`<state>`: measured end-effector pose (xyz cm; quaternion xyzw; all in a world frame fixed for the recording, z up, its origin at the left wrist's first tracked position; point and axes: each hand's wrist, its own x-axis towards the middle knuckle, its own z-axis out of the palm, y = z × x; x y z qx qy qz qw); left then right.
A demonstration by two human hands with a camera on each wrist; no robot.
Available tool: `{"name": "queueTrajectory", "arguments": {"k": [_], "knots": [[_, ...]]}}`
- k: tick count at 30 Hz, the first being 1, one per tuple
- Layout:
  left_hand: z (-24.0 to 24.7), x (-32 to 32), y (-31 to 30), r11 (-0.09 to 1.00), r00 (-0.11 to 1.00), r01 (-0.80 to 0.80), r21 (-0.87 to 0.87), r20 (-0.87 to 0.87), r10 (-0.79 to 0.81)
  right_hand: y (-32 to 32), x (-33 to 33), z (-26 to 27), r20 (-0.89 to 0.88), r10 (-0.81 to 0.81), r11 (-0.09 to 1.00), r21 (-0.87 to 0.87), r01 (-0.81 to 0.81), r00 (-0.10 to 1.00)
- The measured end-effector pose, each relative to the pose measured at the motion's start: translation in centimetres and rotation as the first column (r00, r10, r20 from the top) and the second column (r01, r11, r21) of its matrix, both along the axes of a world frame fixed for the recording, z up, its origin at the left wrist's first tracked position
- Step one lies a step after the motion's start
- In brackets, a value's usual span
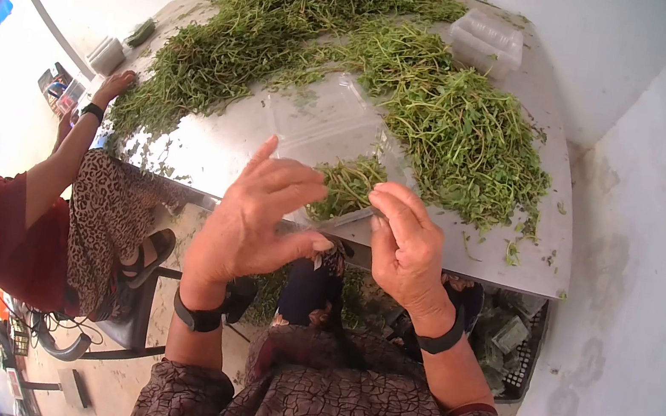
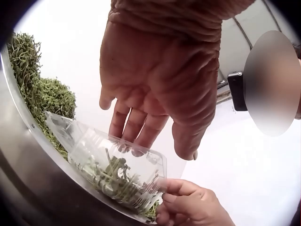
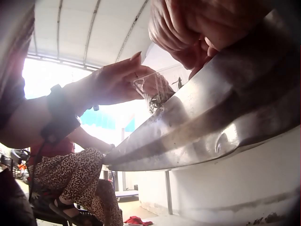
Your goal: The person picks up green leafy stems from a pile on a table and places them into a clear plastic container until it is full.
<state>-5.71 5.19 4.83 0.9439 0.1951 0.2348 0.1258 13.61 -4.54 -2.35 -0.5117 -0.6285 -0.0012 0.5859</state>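
Left hand (image 1: 250,217): fingers wide, near clear plastic box (image 2: 154,162) containing green leafy stems (image 2: 117,181). Right hand (image 1: 408,249): fingertips narrow at box edge; grip contents cannot be determined.

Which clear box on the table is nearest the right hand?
The open box with greens inside, at the right hand; the far box sits beyond the right heap.

A metal table (image 1: 504,272) stands beside a white wall (image 1: 652,204) marked with grey stains (image 1: 565,415). A dark chair (image 1: 131,335) rests on the pale floor (image 1: 121,387). Overhead, dark ribs (image 3: 92,30) cross a light ceiling (image 3: 73,28). Bright light (image 3: 47,77) enters below the ceiling edge.
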Motion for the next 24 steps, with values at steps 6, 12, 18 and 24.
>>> {"name": "queueTrajectory", "arguments": {"k": [6, 12, 18, 24], "knots": [[-1.4, 1.0, -0.4, 0.999, 0.999, 0.037, -0.007, -0.034, -0.037, -0.1, 0.0, 0.1, 0.006, -0.007, 1.0, -0.007, 0.007, 1.0], [-1.2, 1.6, 0.0, 0.998, 0.997, 0.063, 0.024, -0.046, -0.062, 0.0, -0.1, 0.1, 0.0, -0.016, 1.0, -0.004, 0.016, 1.0], [-0.5, 0.6, -0.4, 0.999, 0.999, 0.045, -0.013, 0.017, -0.045, 0.0, -0.2, 0.0, -0.005, -0.027, 1.0, -0.006, 0.027, 1.0], [-1.6, 1.7, -0.5, 0.997, 0.997, 0.083, -0.008, -0.003, -0.083, -0.1, -0.1, 0.0, 0.006, -0.026, 1.0, -0.011, 0.026, 1.0]]}}
